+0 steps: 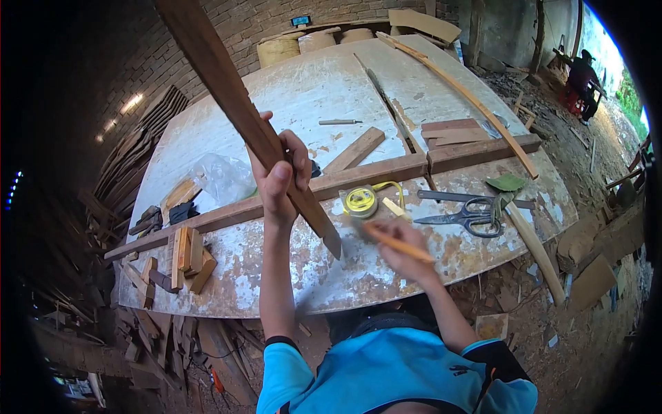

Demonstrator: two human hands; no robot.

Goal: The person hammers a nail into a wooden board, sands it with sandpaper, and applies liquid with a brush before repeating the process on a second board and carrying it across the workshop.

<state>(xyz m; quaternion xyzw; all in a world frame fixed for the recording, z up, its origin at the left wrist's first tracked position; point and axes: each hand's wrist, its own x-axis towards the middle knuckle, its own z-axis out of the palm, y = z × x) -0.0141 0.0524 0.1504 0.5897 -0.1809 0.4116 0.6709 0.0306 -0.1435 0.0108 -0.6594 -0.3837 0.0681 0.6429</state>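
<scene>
My left hand [281,176] is closed around a long dark wooden strip [252,117], tilted up to the upper left, its lower end over the worktable. My right hand [407,252] grips an orange pencil [398,243], its tip end pointing left. The hand is slightly blurred. Just beyond it lies a yellow tape measure [360,201], beside a small pale wood block [395,209]. Right of that hand are black-handled scissors [472,219] and a dark flat metal bar [448,196].
A long wooden beam [372,174] crosses the worktable [303,90]. Wood offcuts [189,259] and a clear plastic bag [222,178] are on the left. A curved wood strip [476,103] and a green leaf [507,182] are on the right. A person [583,83] sits far right.
</scene>
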